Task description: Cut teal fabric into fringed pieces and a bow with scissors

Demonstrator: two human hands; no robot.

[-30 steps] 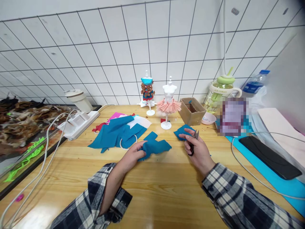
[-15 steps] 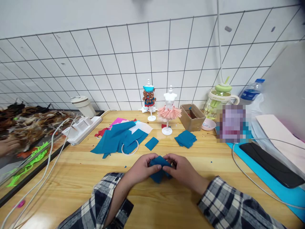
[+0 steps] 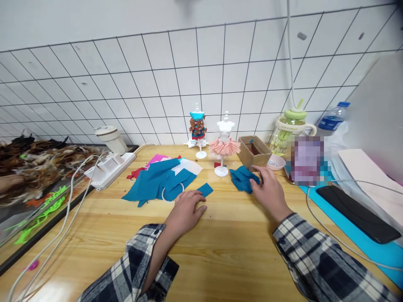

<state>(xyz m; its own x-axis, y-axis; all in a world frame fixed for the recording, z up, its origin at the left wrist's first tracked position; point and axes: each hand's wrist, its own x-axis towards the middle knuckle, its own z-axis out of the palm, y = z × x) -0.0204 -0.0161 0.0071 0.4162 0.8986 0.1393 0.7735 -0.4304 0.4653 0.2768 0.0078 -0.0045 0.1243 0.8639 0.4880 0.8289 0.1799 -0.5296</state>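
My left hand [image 3: 188, 210] lies low over the table, thumb apart from its fingers, with the fingertips at the near edge of a single teal fabric rectangle [image 3: 206, 190]. Farther right, my right hand [image 3: 270, 191] reaches to a loose pile of teal fabric pieces [image 3: 241, 179]. Its thumb and forefinger are spread at the pile's right side and touch it. Just beyond my left hand is a white ring [image 3: 163, 194], partly hidden by the hand, on a larger teal cloth [image 3: 154, 180].
Two small dress forms, one in a pink ruffled skirt [image 3: 224, 147], one in a brown-and-blue outfit [image 3: 197, 126], stand behind. Around are a cardboard box [image 3: 255, 157], pink bowl [image 3: 276, 162], green-lidded jug [image 3: 288, 132], black phone [image 3: 357, 214] and power strip [image 3: 110, 170]. Cables cross both sides.
My hands have parted. The teal piece they held in front is gone from there, and the pile under my right hand looks messier. The single rectangle has shifted slightly right beside my left hand.
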